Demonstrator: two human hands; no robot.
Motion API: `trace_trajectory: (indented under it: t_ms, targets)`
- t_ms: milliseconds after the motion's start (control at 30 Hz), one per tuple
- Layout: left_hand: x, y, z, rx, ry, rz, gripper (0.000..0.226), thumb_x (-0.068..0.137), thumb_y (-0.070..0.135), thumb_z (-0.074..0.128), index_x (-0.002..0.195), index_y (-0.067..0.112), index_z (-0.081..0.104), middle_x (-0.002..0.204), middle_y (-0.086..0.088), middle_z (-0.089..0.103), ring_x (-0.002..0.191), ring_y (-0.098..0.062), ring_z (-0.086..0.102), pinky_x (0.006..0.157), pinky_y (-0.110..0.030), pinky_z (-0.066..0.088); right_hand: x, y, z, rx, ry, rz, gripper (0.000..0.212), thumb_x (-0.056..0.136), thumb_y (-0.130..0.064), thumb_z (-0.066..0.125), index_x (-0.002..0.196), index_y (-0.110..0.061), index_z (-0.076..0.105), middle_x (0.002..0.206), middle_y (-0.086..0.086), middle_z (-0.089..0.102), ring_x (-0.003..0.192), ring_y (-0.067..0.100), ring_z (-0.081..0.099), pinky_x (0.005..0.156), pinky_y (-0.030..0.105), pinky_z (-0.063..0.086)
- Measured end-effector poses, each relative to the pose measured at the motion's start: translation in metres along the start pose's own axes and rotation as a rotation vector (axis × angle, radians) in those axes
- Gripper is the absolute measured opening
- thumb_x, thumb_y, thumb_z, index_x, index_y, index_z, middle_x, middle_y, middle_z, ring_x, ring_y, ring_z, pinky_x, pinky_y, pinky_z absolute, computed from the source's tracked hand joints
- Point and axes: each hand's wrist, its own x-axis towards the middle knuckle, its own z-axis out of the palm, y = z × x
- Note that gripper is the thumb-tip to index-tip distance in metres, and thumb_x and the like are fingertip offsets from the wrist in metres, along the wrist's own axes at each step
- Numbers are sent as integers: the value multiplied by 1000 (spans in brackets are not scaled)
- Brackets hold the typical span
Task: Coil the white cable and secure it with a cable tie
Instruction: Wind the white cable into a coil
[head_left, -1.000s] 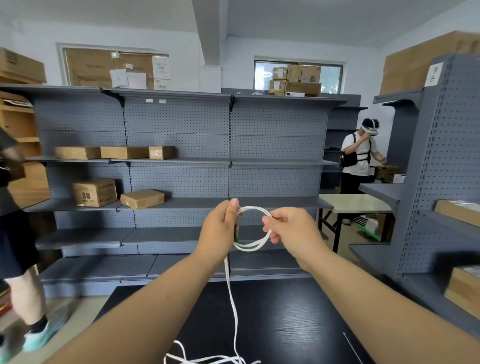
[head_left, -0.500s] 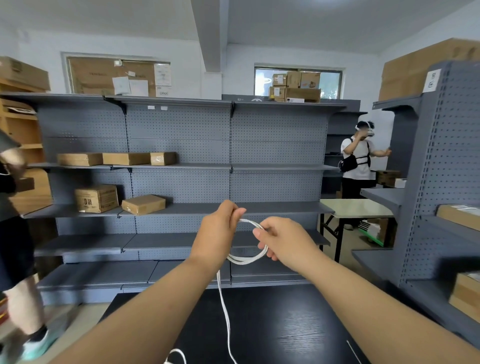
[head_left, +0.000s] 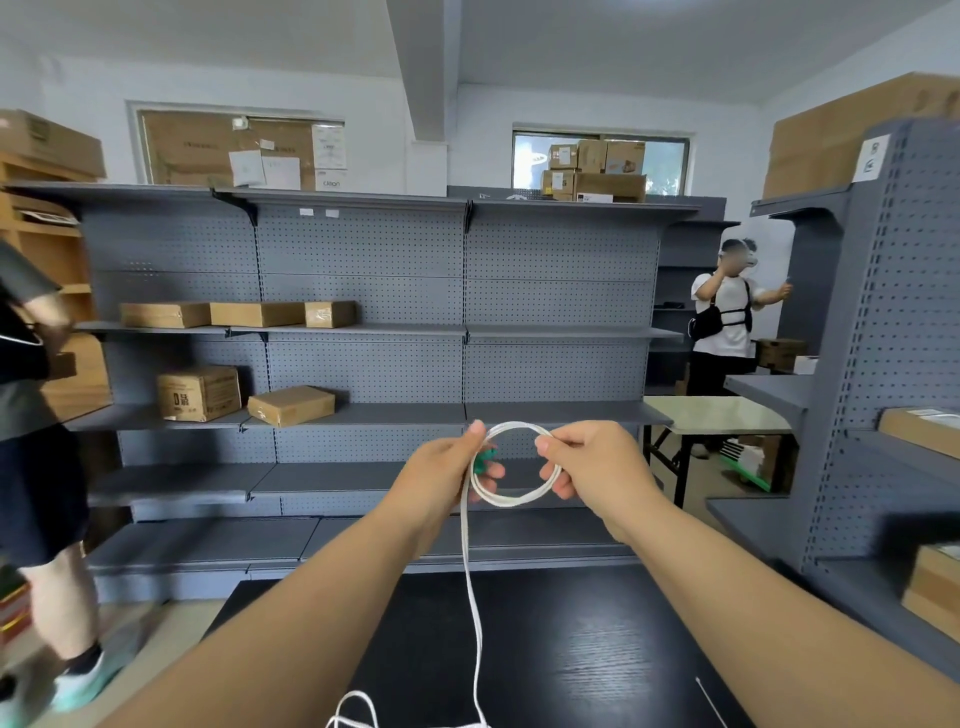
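I hold a small coil of white cable up in front of me, above the black table. My left hand pinches the coil's left side, where a green connector shows between the fingers. My right hand pinches the coil's right side with thumb and fingers. The loose tail of the cable hangs straight down from my left hand to a tangle at the table's near edge. A thin white cable tie lies on the table at the lower right.
Grey pegboard shelving with several cardboard boxes stands behind the table, and another shelf unit on the right. A person walks at the far left; another person stands at the back right.
The coil has been raised again and opened into a rounder loop. More of the tail has been drawn up from the table. My right hand has shifted to the coil's right side.
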Motion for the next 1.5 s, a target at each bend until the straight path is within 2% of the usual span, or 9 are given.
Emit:
trace_trajectory:
  t_ms: [100, 267, 500, 600, 767, 900, 1167, 1233, 1500]
  targets:
    - [-3, -4, -4, 43, -111, -79, 32, 92, 38, 52, 87, 9, 66, 72, -1, 70, 72, -16, 63, 86, -33, 48, 0, 2, 0, -6, 53, -28, 12, 90, -19, 59, 82, -14, 67, 60, 0, 64, 41, 10, 50, 51, 22, 44]
    - [-8, -4, -8, -126, -208, -122, 18, 90, 25, 55, 82, 11, 63, 73, 0, 70, 63, -12, 65, 75, -24, 48, 0, 8, 2, 46, 148, -46, 14, 91, -17, 57, 82, -12, 67, 62, 2, 65, 44, 11, 53, 51, 22, 48]
    - [1, -2, 3, -155, 46, 100, 20, 95, 13, 50, 81, 5, 61, 63, -2, 66, 61, -14, 61, 65, -25, 54, -3, 17, 17, 286, 121, 54, 11, 92, -13, 56, 88, -7, 65, 69, 7, 65, 52, 11, 57, 57, 24, 55]
    - [2, 1, 2, 23, 141, 182, 22, 95, 13, 51, 77, 11, 63, 58, 0, 62, 57, -15, 59, 63, -25, 55, -1, 16, 15, 233, -1, 100, 13, 91, -13, 57, 88, -4, 65, 75, 12, 67, 58, 14, 58, 62, 26, 57]
    - [4, 11, -3, 629, 143, 343, 29, 95, 22, 51, 69, 14, 61, 57, 5, 59, 46, 2, 50, 50, -7, 37, 6, 6, 6, -313, -86, -107, 16, 91, -23, 53, 83, -14, 63, 82, 10, 69, 69, 23, 61, 76, 41, 54]
    - [6, 16, 0, 948, 8, 385, 23, 97, 23, 47, 79, 13, 58, 67, 2, 57, 56, -5, 49, 53, -19, 36, 9, -6, 4, -501, -146, -223, 15, 92, -26, 52, 91, -19, 66, 84, -1, 67, 70, 14, 54, 71, 32, 49]
    - [10, 7, 2, 790, 48, 382, 21, 96, 20, 47, 90, 8, 63, 65, 8, 54, 57, -1, 51, 49, -5, 37, 12, -4, 10, -410, -59, -235, 14, 91, -22, 55, 97, -18, 67, 79, 0, 68, 64, 13, 55, 77, 41, 53]
    - [10, 6, 1, 798, 20, 387, 20, 96, 17, 48, 84, 8, 61, 62, 9, 52, 55, 1, 49, 53, -4, 37, 13, -4, 9, -432, -139, -220, 24, 91, -22, 54, 113, -19, 62, 81, 0, 68, 62, 10, 54, 74, 36, 54]
    - [16, 12, -6, 957, -137, 358, 30, 96, 21, 49, 66, 19, 52, 61, 8, 53, 51, -1, 45, 51, -11, 34, 15, -3, 6, -463, -319, -148, 18, 94, -20, 48, 87, -12, 62, 68, -5, 60, 47, 6, 51, 45, 12, 41]
